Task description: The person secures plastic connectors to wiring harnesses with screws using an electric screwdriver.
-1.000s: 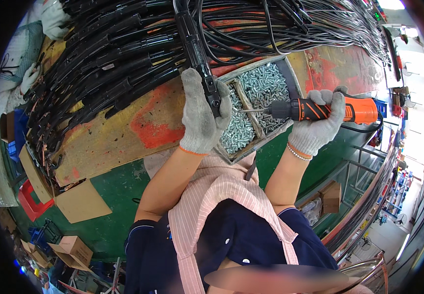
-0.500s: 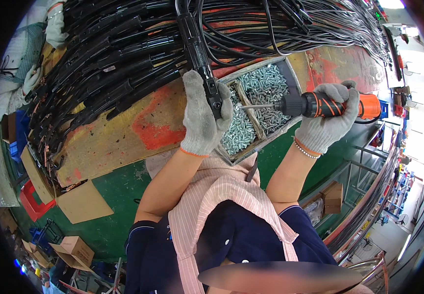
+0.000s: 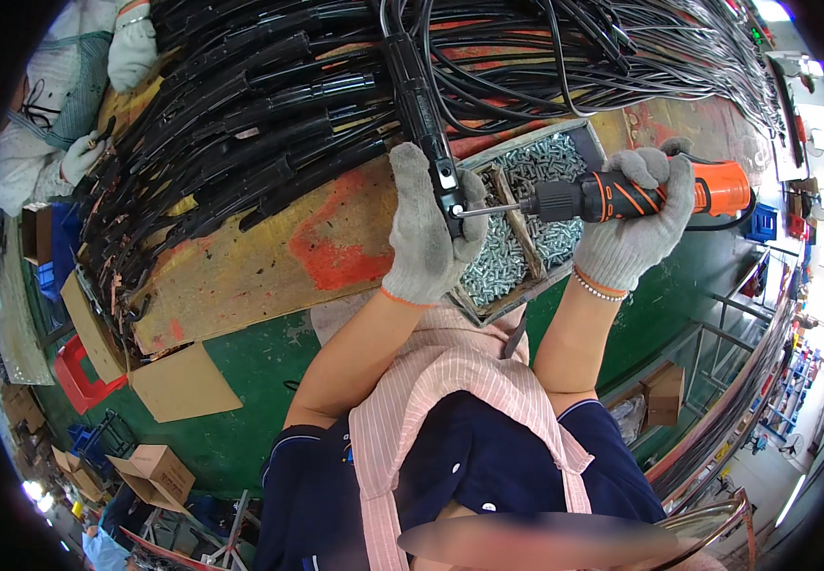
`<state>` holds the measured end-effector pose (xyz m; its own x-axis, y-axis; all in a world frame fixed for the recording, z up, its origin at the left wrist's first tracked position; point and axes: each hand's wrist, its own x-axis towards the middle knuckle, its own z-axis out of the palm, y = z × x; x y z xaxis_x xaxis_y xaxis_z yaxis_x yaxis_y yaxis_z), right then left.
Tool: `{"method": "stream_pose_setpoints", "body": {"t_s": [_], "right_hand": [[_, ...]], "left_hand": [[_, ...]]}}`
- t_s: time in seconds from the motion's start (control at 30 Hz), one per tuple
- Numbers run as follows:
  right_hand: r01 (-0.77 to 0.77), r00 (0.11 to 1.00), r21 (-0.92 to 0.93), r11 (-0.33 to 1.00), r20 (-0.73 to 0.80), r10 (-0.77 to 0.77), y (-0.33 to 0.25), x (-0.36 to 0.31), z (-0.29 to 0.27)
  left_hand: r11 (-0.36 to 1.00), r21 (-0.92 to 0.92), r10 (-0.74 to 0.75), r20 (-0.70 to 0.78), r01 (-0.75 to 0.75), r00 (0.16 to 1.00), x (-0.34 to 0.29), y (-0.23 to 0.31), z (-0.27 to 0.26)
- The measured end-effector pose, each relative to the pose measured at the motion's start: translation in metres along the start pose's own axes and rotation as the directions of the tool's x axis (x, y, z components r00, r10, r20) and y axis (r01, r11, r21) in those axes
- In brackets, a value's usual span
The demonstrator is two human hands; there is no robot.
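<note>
My left hand (image 3: 419,243), in a grey knit glove, is closed around the lower end of a long black plastic housing (image 3: 416,95) with a cable at its far end. In my gloved right hand (image 3: 633,228) is an orange and black electric screwdriver (image 3: 722,187), lying roughly level and pointing left. Its long bit (image 3: 493,208) reaches a small silvery screw (image 3: 457,211) at the housing's near end, beside my left fingers. Under the bit stands a divided tray (image 3: 595,145) of loose silvery screws (image 3: 494,271).
Many black housings (image 3: 269,133) with cables (image 3: 688,71) cover the far side of the worn wooden table (image 3: 240,276). At the far left a co-worker's gloved hand (image 3: 83,157) is near the pile. Cardboard flaps (image 3: 183,383) and a red bin (image 3: 79,376) stand below the table's left edge.
The screwdriver's bit has come to the housing's end, where a screw now sits at its tip. The whole view has shifted slightly, so the table appears farther right.
</note>
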<state>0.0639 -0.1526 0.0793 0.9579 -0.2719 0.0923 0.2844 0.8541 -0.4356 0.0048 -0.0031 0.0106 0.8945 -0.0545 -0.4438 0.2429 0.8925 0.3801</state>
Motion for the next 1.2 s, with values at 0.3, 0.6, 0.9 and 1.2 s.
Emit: {"method": "stream_pose_setpoints", "body": {"t_s": [0.3,0.6,0.9,1.2], "right_hand": [[0.103,0.994,-0.115,0.988,-0.035,-0.107,0.004,-0.005,0.002],[0.162,0.968,-0.238,0.958,0.225,-0.108,-0.004,-0.019,0.018],[0.208,0.939,-0.259,0.943,0.323,-0.119,-0.004,-0.029,0.031],[0.272,0.925,-0.347,0.897,0.35,-0.145,-0.008,-0.031,0.032]], "left_hand": [[1.0,-0.023,-0.006,-0.056,0.005,0.998,0.002,0.001,-0.002],[1.0,-0.026,-0.02,-0.241,0.014,0.97,-0.001,0.002,0.016],[0.999,0.003,-0.031,-0.216,0.033,0.976,0.001,-0.001,0.006],[0.989,0.149,0.038,-0.133,-0.018,0.99,-0.002,0.007,0.015]]}}
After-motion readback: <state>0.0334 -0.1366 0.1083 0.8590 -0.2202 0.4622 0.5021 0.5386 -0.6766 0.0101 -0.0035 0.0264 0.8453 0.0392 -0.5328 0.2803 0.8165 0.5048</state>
